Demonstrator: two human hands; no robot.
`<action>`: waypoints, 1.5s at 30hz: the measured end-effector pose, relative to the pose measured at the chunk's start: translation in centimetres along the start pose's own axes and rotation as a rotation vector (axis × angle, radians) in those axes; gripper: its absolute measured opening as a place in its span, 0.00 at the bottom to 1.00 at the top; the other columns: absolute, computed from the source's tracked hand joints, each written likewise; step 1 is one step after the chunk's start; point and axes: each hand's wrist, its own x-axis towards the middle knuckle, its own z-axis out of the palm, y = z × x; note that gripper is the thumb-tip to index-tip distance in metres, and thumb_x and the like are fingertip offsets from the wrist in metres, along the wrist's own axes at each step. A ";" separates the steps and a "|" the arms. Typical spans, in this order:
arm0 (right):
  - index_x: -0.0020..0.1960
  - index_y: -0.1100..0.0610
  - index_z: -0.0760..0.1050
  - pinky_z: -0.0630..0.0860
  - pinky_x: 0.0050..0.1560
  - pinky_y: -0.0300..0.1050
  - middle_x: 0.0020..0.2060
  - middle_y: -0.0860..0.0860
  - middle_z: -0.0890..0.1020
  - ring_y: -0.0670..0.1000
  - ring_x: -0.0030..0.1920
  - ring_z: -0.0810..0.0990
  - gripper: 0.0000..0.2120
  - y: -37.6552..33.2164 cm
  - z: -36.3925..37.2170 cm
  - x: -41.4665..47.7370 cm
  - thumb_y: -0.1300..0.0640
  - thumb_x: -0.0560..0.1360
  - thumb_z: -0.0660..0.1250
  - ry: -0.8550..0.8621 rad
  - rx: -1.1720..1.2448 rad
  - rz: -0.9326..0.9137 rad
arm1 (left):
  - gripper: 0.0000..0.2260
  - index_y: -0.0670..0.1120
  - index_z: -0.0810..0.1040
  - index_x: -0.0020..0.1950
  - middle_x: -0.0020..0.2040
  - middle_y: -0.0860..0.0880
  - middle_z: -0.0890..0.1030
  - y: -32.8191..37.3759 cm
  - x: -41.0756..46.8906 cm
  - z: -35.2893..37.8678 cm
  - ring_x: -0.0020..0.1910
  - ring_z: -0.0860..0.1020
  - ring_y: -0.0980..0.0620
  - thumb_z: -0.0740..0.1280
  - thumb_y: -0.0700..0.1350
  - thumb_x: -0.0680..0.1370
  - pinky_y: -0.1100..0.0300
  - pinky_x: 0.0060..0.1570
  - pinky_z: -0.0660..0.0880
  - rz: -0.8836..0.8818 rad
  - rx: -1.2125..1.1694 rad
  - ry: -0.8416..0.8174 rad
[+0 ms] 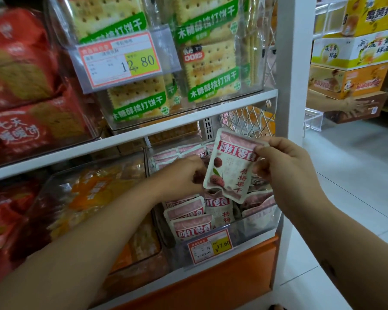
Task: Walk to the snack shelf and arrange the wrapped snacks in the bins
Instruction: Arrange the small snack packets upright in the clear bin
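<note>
My right hand point(285, 166) pinches the upper right edge of a pink-and-white snack pouch point(231, 166) printed with red berries, holding it upright above a clear plastic bin point(262, 222). Several matching pouches point(188, 220) lie in that bin on the lower shelf. My left hand point(184, 175) reaches into the bin just left of the held pouch, fingers curled; whether it grips the pouch's lower left edge is hidden.
A clear bin of orange packets point(94, 198) sits to the left. Green-labelled cracker packs point(208, 63) fill the bin on the shelf above, with a price tag point(119, 59). A white shelf post point(291, 63) stands right; stacked yellow boxes point(354, 50) beyond it.
</note>
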 end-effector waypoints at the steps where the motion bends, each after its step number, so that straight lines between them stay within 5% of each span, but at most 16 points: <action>1: 0.41 0.56 0.74 0.73 0.28 0.35 0.29 0.47 0.80 0.42 0.24 0.73 0.09 0.2 0.2 -0.1 0.64 0.77 0.60 -0.009 -0.006 0.017 | 0.17 0.48 0.80 0.56 0.55 0.51 0.75 0.1 -0.2 0.3 0.49 0.74 0.55 0.72 0.56 0.71 0.54 0.52 0.75 0.008 -0.016 -0.004; 4: 0.40 0.54 0.74 0.74 0.30 0.38 0.30 0.49 0.79 0.43 0.25 0.73 0.10 0.3 0.4 -0.1 0.64 0.77 0.60 -0.005 -0.051 0.008 | 0.16 0.49 0.80 0.60 0.56 0.57 0.74 1.3 -0.2 0.8 0.45 0.72 0.66 0.71 0.52 0.73 0.75 0.49 0.70 0.087 -0.052 -0.001; 6: 0.40 0.54 0.75 0.74 0.31 0.40 0.32 0.51 0.79 0.43 0.26 0.74 0.09 0.3 0.3 -0.2 0.63 0.77 0.60 0.028 -0.073 -0.029 | 0.15 0.47 0.80 0.60 0.57 0.54 0.78 1.8 0.2 0.9 0.44 0.71 0.67 0.70 0.49 0.75 0.80 0.45 0.65 0.122 -0.045 -0.018; 8: 0.43 0.56 0.75 0.74 0.31 0.39 0.34 0.51 0.80 0.42 0.27 0.75 0.08 0.2 0.2 -0.3 0.63 0.77 0.60 0.072 -0.060 -0.091 | 0.14 0.49 0.79 0.61 0.59 0.51 0.79 1.7 0.6 1.3 0.52 0.75 0.59 0.69 0.48 0.75 0.71 0.51 0.70 0.111 -0.037 -0.052; 11: 0.47 0.58 0.75 0.72 0.28 0.31 0.32 0.47 0.78 0.40 0.27 0.75 0.06 0.0 0.3 -0.6 0.64 0.77 0.60 0.163 -0.031 -0.208 | 0.11 0.50 0.81 0.56 0.54 0.51 0.82 1.7 0.6 1.7 0.50 0.79 0.54 0.68 0.49 0.75 0.54 0.51 0.76 0.089 0.004 -0.071; 16: 0.46 0.56 0.74 0.73 0.30 0.30 0.30 0.45 0.80 0.42 0.29 0.79 0.06 -0.2 0.6 -0.8 0.64 0.77 0.61 0.220 0.007 -0.336 | 0.18 0.50 0.74 0.67 0.63 0.52 0.76 2.5 -0.7 1.5 0.58 0.74 0.54 0.67 0.47 0.77 0.60 0.57 0.71 0.077 0.083 -0.127; 23: 0.45 0.55 0.75 0.80 0.36 0.37 0.38 0.52 0.82 0.47 0.37 0.84 0.07 1.3 1.8 0.0 0.64 0.78 0.62 -0.027 -0.058 -0.259 | 0.08 0.46 0.81 0.52 0.45 0.46 0.80 4.8 -0.3 2.6 0.42 0.77 0.47 0.63 0.44 0.78 0.57 0.37 0.72 0.053 0.413 -0.031; 28: 0.42 0.57 0.73 0.82 0.41 0.40 0.37 0.51 0.80 0.47 0.36 0.84 0.09 2.8 2.5 2.6 0.66 0.78 0.60 -0.190 -0.066 -0.114 | 0.12 0.42 0.77 0.56 0.46 0.43 0.78 8.4 -0.4 3.9 0.39 0.76 0.43 0.59 0.33 0.76 0.55 0.33 0.66 0.061 0.604 -0.009; 34: 0.42 0.57 0.72 0.81 0.44 0.50 0.35 0.50 0.79 0.51 0.37 0.83 0.07 3.7 2.2 5.3 0.64 0.78 0.60 -0.245 -0.440 -0.127 | 0.08 0.45 0.72 0.54 0.38 0.43 0.74 5.9 -1.6 4.6 0.37 0.75 0.41 0.58 0.36 0.79 0.54 0.31 0.68 -0.044 0.333 0.122; 39: 0.44 0.58 0.80 0.70 0.33 0.25 0.35 0.50 0.80 0.39 0.31 0.75 0.06 3.3 3.6 6.3 0.64 0.75 0.65 -0.472 -0.950 -0.324 | 0.08 0.46 0.75 0.53 0.43 0.40 0.78 5.1 -1.8 5.7 0.44 0.79 0.40 0.58 0.46 0.81 0.50 0.40 0.76 -0.035 0.190 0.161; 42: 0.46 0.59 0.82 0.74 0.43 0.37 0.40 0.54 0.83 0.48 0.39 0.78 0.06 3.3 4.1 7.0 0.62 0.74 0.66 -0.550 -1.144 -0.346 | 0.14 0.46 0.77 0.51 0.37 0.46 0.76 4.7 -2.1 5.6 0.38 0.77 0.45 0.57 0.54 0.81 0.55 0.36 0.73 -0.055 0.157 0.131; 45: 0.45 0.58 0.82 0.71 0.42 0.36 0.40 0.54 0.83 0.47 0.39 0.77 0.05 2.7 4.2 7.0 0.62 0.74 0.67 -0.570 -1.139 -0.382 | 0.19 0.47 0.78 0.52 0.38 0.48 0.78 4.4 -2.9 5.5 0.37 0.76 0.47 0.56 0.59 0.80 0.55 0.36 0.73 -0.046 0.149 0.084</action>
